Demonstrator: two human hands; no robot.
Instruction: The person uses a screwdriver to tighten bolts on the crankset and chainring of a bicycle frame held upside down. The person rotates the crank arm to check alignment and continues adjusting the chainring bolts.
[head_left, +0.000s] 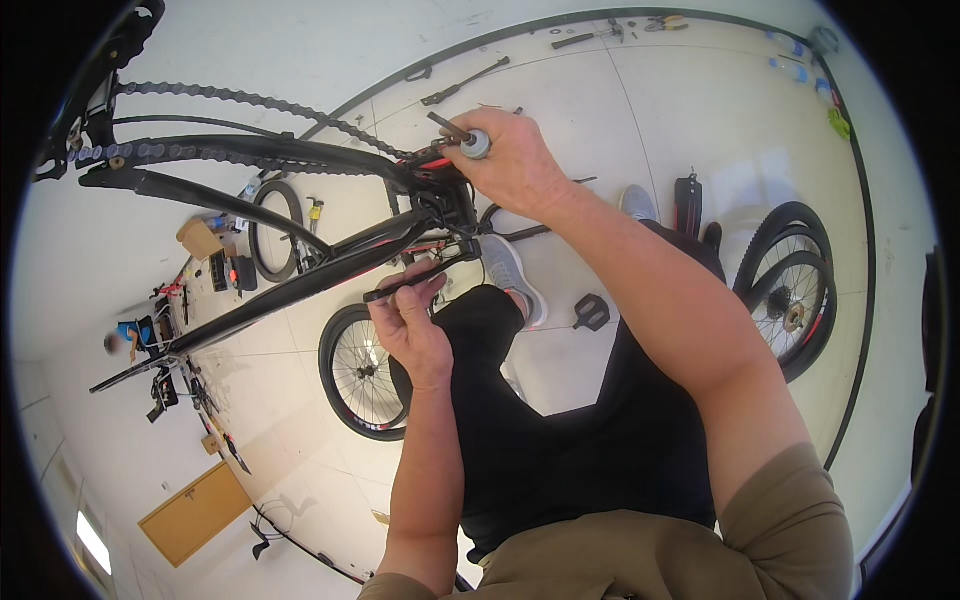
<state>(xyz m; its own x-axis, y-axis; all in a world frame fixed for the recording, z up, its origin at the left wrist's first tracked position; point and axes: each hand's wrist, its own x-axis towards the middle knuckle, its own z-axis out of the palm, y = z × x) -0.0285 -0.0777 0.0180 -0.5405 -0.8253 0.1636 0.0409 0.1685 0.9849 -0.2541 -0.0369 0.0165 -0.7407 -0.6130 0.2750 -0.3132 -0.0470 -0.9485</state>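
A black bicycle frame (pixel 290 268) extends from the left to in front of my knees, red showing near its bottom bracket. My left hand (pixel 414 335) is closed around a black crank arm (pixel 425 277), whose other end meets the bottom bracket area. At the top of that area, my right hand (pixel 512 165) grips a tool (pixel 474 145) with a round grey end and a dark rod sticking out; its exact kind is unclear. The chain (pixel 250 98) runs from the upper left to the frame beside my right fingers, which hide the contact spot.
A loose pedal (pixel 592 312) lies on the floor between my feet. Wheels (pixel 362 370) rest left of my legs, with more wheels (pixel 795 285) at the right. A hammer (pixel 588 36) and pliers (pixel 667 23) lie far ahead. Another person (pixel 135 338) is at far left.
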